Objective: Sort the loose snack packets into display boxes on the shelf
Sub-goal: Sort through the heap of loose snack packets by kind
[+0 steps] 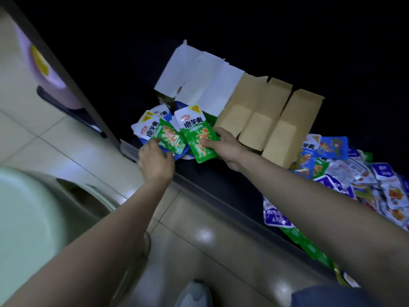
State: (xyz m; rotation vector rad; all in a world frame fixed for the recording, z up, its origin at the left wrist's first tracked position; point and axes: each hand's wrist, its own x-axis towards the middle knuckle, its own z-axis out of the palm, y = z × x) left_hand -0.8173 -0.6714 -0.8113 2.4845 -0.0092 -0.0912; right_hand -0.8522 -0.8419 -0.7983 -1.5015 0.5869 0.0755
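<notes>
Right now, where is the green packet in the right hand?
Head view, centre: the green packet, pinched by the right hand, lies between the brown box flaps on its right and the packet bunch in the left hand.

The dark shelf (221, 189) carries a white box (199, 80) with its flaps open at the far left, brown boxes (265, 111) touching its right side, green packets (150, 127) fanned before the white box, and a broad pile of loose packets (365, 185) spreading along the right.
</notes>
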